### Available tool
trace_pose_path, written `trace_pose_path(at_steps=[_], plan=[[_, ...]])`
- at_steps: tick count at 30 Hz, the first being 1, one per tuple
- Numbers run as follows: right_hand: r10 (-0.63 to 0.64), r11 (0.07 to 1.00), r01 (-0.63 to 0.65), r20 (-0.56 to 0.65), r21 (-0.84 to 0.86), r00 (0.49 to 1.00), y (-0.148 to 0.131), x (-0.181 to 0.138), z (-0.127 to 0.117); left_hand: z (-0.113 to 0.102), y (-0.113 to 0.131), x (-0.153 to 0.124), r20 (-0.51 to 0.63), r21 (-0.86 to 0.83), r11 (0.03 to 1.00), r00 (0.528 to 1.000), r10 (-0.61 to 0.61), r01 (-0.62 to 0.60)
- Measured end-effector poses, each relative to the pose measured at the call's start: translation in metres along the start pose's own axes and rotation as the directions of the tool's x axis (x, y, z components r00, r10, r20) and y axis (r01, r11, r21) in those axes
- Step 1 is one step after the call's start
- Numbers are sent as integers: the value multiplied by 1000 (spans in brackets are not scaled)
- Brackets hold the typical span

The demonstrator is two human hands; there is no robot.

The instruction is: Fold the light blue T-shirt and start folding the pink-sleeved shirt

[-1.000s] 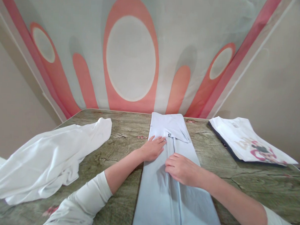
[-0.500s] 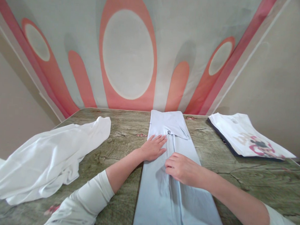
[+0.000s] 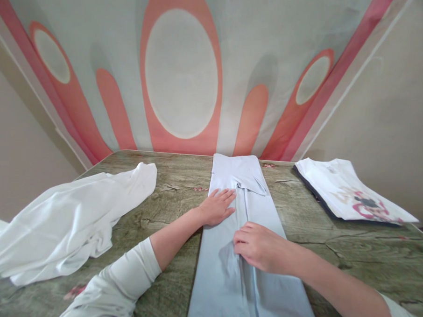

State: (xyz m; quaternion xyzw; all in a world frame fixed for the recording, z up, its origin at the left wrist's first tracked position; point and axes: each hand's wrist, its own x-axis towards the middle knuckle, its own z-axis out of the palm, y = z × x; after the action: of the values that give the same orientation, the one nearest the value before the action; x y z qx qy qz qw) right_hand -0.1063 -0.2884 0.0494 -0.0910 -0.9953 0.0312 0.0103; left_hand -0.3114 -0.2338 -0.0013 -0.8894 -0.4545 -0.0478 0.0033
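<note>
Curled, the right hand [image 3: 255,247] seems to pinch the middle of the pale blue garment [image 3: 216,294] lying near to far along the bench [image 3: 174,285]; farther up, the left hand [image 3: 216,208] lies flat on it. Straightening looks the likely step, calling next for gentle tension.

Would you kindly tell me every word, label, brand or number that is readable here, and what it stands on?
Nothing is legible.
Folded white top: tan marks, perhaps lettering, in its print, too blurred to read.
Faint mark near its far edge: too small.
Light blue trousers: no lettering visible.
</note>
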Motion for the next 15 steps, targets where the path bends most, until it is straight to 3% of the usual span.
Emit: trace_pose_path(at_steps=[15], plan=[[-48,999,48,39,24,998,-17,-3,-3,-1,0,0,4,12,1000,1000,-1,1]])
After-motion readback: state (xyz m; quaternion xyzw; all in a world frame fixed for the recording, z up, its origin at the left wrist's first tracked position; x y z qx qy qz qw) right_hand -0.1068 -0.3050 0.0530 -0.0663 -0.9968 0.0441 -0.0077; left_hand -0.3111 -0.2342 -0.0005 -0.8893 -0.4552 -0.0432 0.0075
